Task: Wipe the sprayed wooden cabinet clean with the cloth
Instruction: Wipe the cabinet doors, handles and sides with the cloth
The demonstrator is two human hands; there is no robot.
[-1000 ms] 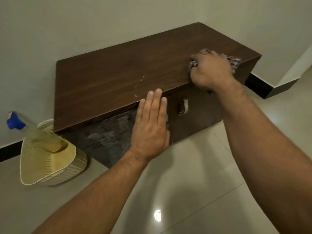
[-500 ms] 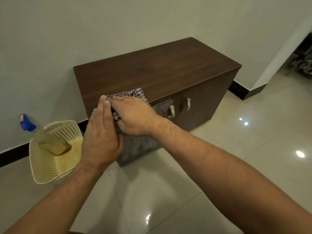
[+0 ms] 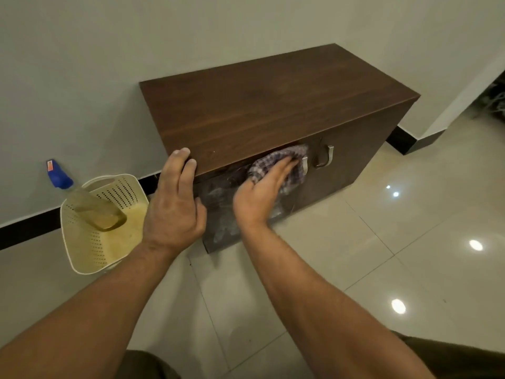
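Observation:
A low dark wooden cabinet (image 3: 273,105) stands against the wall, with two metal door handles (image 3: 325,157) on its front. White spray streaks cover the left door (image 3: 221,212). My right hand (image 3: 262,192) presses a checked cloth (image 3: 276,165) flat against the upper part of that door, fingers straight. My left hand (image 3: 175,203) rests on the cabinet's front left corner, fingertips over the top edge.
A cream perforated basket (image 3: 90,236) sits on the tiled floor left of the cabinet, with a spray bottle (image 3: 82,203) with a blue trigger head leaning in it. A black skirting runs along the wall. Glossy floor tiles spread in front and to the right.
My right hand took the cloth from the top's right end to the left front edge, then down onto the sprayed door. My left hand shifted to the cabinet's left corner. The view pulled back.

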